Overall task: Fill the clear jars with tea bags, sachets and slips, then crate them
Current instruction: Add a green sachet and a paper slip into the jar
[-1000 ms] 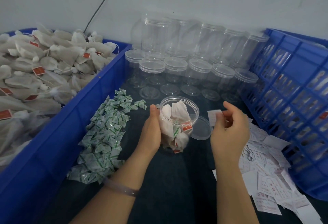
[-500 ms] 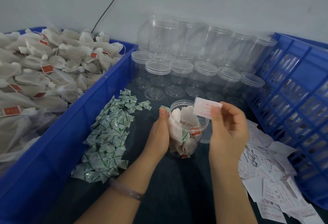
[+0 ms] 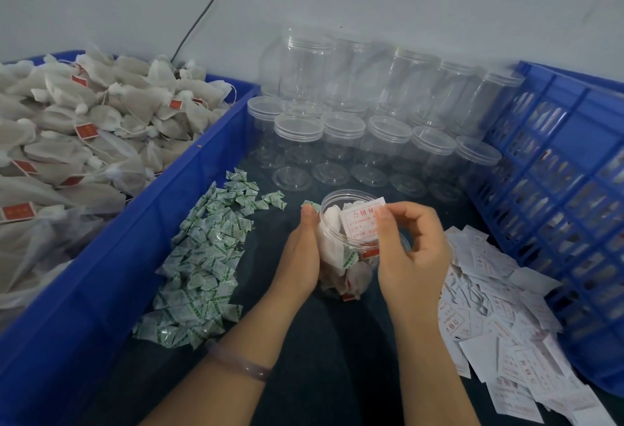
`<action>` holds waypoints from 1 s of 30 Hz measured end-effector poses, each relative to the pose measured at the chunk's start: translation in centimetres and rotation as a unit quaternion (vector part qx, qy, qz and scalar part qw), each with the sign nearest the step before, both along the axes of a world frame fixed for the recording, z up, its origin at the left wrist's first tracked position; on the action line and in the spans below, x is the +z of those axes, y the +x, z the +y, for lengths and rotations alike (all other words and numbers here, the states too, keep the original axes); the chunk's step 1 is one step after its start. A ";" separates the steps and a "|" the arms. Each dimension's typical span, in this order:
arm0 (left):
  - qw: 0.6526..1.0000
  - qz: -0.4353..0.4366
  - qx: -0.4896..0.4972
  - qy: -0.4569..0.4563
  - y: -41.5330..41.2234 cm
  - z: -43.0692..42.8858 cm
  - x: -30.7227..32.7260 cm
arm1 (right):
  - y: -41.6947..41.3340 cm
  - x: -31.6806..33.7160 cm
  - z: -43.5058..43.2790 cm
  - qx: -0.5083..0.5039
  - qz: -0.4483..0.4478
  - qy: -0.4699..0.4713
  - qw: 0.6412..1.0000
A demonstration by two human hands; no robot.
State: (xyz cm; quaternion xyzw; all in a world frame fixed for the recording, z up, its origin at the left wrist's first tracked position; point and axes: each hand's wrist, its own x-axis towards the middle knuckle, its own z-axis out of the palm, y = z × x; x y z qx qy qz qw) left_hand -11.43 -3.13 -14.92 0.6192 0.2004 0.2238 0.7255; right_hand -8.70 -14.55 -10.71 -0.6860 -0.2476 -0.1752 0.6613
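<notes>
**Operator:** Grip status, and where is the clear jar (image 3: 351, 267) sitting?

**Technician:** The right grip (image 3: 415, 256) is pinching one printed slip (image 3: 363, 219) at the jar's open mouth. The left grip (image 3: 300, 256) is cupping the jar's side and steadying it on the dark counter (image 3: 337, 358), between the sachet pile (image 3: 202, 263) and the slip pile (image 3: 499, 324).

**Operator:** Which step is running?

**Technician:** Slip insertion, judging by the tea bags (image 3: 329, 243) and green sachet (image 3: 349, 258) lying inside. The next move is calling for lowering the slip in, releasing it, then capping. Crating in the blue lattice crate (image 3: 557, 162) is not yet done.
</notes>
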 end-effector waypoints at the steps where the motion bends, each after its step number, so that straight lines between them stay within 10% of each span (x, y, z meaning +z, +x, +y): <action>1: 1.000 0.001 0.001 0.000 0.0 0.0 0.0 | 0.1 -0.1 0.0 -0.007 -0.006 -0.019 1.000; 14: 1.000 -0.014 -0.009 0.008 -0.2 -0.1 0.3 | 0.1 -0.9 0.2 -0.032 -0.112 -0.100 0.988; 24: 1.000 -0.018 0.016 0.017 -0.1 -0.1 0.0 | 1.3 -1.3 -0.3 -0.035 0.037 -0.023 0.998; 30: 0.998 -0.037 0.054 0.023 0.0 0.1 -0.2 | 3.6 -2.8 -1.3 -0.133 0.213 -0.413 0.875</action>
